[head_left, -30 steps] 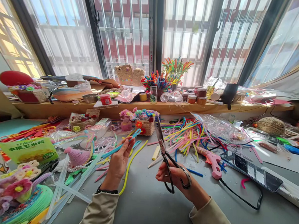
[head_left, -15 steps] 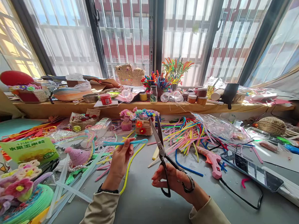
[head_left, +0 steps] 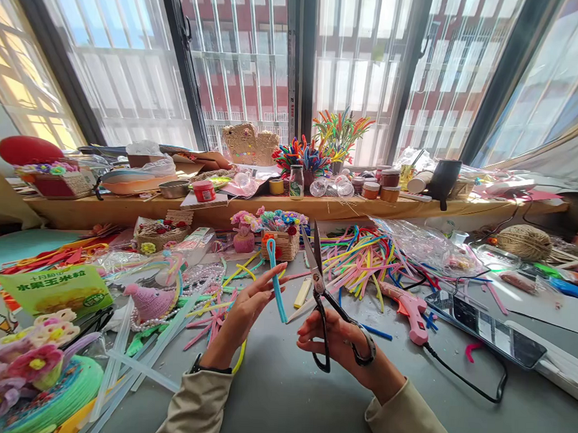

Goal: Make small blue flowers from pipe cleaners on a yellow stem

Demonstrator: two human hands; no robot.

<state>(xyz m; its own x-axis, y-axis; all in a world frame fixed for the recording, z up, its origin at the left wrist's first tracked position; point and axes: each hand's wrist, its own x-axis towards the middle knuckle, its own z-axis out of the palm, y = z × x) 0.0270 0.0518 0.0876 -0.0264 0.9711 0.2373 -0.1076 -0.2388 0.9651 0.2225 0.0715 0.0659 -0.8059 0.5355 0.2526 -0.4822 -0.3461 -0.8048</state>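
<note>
My left hand (head_left: pixel 244 314) holds a light blue pipe cleaner (head_left: pixel 276 282), bent double into a narrow loop, between its fingers. The loop's rounded end points up and the other end hangs down to the right. In my right hand (head_left: pixel 343 348) is a pair of black-handled scissors (head_left: pixel 317 282), blades up and spread apart, fingers in the handle rings. The blades and the blue pipe cleaner are apart. A yellow pipe cleaner (head_left: pixel 241 356) lies partly hidden behind my left wrist.
A heap of coloured pipe cleaners (head_left: pixel 369 259) lies beyond my right hand. To its right are a pink glue gun (head_left: pixel 412 317) with a cord and a phone (head_left: pixel 486 327). Clear glue sticks (head_left: pixel 153 358), a green packet (head_left: pixel 55 288) and fuzzy flowers (head_left: pixel 36 361) crowd the left.
My left hand has turned, swinging the blue pipe cleaner from nearly level to nearly upright, with its fingers now more stretched out. The scissors have tilted slightly, staying in my right hand.
</note>
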